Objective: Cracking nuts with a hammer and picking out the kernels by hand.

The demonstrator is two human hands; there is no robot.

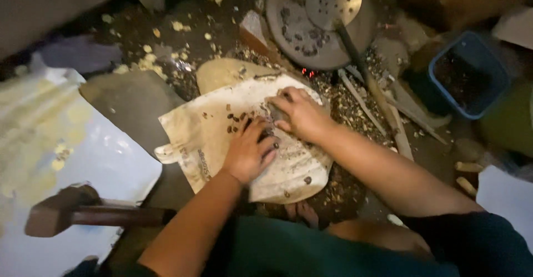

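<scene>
Both hands low over a stained cream bag (222,143) spread flat on the floor. Left hand (250,150) palm down, fingers loosely spread among small dark seeds (236,118) scattered just ahead of its fingertips. Right hand (300,113) curled over a dark lump (276,113), grip itself hidden. Seeds nearer the left hand. Wooden mallet (83,213) well apart, lower left.

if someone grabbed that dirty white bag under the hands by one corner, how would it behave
The white bag looks creased and limp, so it would probably sag. The dark bits lying loose on it would likely slide off. Both hands, left and right, press it down.
</scene>
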